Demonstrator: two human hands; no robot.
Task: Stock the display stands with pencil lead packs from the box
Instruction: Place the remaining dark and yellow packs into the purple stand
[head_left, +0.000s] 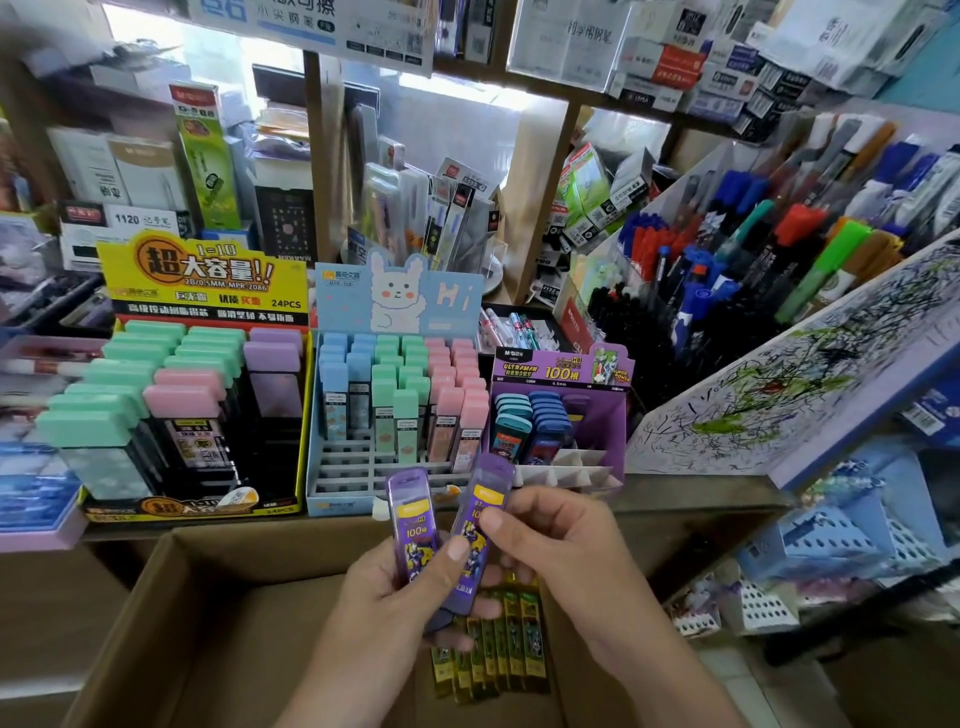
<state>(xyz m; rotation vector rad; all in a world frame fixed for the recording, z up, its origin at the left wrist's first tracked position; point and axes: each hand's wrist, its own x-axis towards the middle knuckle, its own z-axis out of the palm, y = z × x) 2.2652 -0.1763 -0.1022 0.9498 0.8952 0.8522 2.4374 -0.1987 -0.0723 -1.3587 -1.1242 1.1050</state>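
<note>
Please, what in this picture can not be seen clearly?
Head view only.
Partly covered: purple packs, by the left hand and right hand; exact number unsure.
Partly covered: yellow packs in the box, by both hands; no count.
Cut off: the box's near side, by the bottom edge.
Too small: print on the purple stand.

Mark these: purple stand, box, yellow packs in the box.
purple stand (563, 367): head view, on its header card.
box (234, 608): head view, on bare cardboard inside.
yellow packs (511, 644): head view, on the middle of the row.
</note>
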